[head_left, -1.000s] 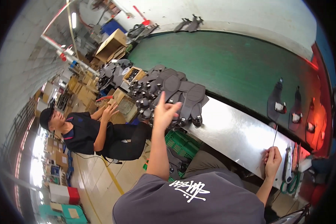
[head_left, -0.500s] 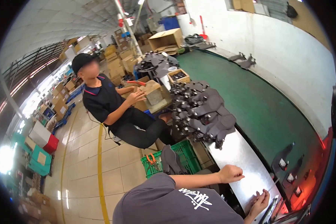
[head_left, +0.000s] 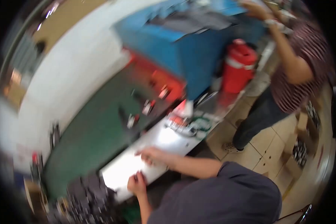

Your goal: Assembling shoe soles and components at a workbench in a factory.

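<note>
- Turned rightward since half a second ago, trading the seated co-worker for a blue housing (head_left: 153,41), a red jug (head_left: 238,71) and a standing person (head_left: 302,71) in a striped top.
- Poised over the bare metal strip (head_left: 119,170): right hand (head_left: 151,155) partly curled, one finger stretched leftward; just beside it, left hand (head_left: 137,183) with fingers bent in. Cannot tell whether either grasps anything.
- Heaped at the strip's lower-left end, near the left hand: dark grey pieces (head_left: 87,188), overlapping, sharing no single long axis.
- Slanted from upper left to lower right on the green belt (head_left: 84,142): more dark pieces with pale ends (head_left: 132,121) toward the strip.
- Smeared by blur: fingertips and small tools. Cut off below: part of the heap.
- Bordered by a white wall (head_left: 63,71); floored with pale tiles (head_left: 257,145).
</note>
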The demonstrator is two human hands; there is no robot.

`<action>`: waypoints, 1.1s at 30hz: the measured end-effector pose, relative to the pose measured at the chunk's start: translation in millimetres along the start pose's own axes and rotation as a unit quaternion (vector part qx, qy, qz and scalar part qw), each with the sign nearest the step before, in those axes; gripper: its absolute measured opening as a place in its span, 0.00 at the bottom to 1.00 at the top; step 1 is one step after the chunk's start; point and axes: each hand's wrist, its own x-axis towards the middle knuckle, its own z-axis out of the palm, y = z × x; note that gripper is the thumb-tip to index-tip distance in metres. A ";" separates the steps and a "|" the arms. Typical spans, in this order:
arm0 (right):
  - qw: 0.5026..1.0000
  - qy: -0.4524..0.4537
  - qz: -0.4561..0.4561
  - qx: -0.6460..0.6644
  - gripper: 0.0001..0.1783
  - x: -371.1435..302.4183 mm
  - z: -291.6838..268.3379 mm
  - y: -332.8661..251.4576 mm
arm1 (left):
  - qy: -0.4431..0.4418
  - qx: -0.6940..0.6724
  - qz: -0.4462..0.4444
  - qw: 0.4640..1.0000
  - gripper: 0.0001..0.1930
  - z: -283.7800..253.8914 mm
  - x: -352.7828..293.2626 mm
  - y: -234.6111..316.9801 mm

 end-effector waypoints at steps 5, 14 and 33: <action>0.988 -0.006 0.071 0.133 0.14 -25.4 -1.8 1.4 | 0.013 -0.013 0.028 0.999 0.12 -7.1 -10.2 13.5; 0.976 0.153 -0.117 -0.105 0.15 -2.0 -20.4 21.7 | 0.021 -0.044 0.040 0.998 0.10 -3.1 -6.9 -2.6; 0.496 0.262 -0.266 -0.784 0.07 -35.3 -84.7 -22.0 | -0.191 -0.283 -0.036 0.939 0.13 17.6 113.6 36.6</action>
